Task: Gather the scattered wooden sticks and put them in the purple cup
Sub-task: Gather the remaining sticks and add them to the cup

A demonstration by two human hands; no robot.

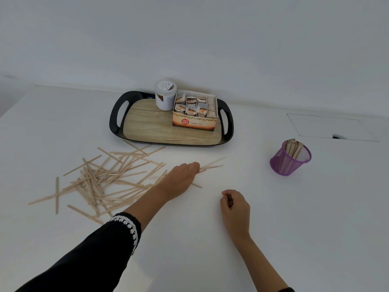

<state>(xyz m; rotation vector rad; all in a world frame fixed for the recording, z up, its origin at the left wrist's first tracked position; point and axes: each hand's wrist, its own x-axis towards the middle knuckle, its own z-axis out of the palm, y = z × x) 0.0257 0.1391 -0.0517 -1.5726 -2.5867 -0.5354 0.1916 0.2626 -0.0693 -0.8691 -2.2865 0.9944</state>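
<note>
1. Wooden sticks [101, 182] lie scattered in a loose pile on the left part of the white table [315, 218], many of them crossing one another.
2. The left hand [181, 180] reaches forward, palm down, at the right edge of this pile. Its fingers are closed around a few sticks [212, 164], and the ends of these point out to the right, a little blurred.
3. The left arm wears a black sleeve [101, 249] with white embroidery at the cuff, and it lies over the near edge of the pile.
4. The right hand [234, 207] rests near the middle of the table, loosely curled, with thumb and fingertips close together. I see no stick in it.
5. The purple cup [290, 158], made of mesh, stands on the right side, well apart from both hands. It leans slightly and already holds a bundle of sticks standing upright.
6. Behind the pile there is a black tray [114, 119] with a wood-pattern floor. One single stick [181, 140] lies near its front edge.
7. On the tray, at the back right, stand a white jar [165, 95] and just beside it an open box of ginger tea bags [194, 111].
</note>
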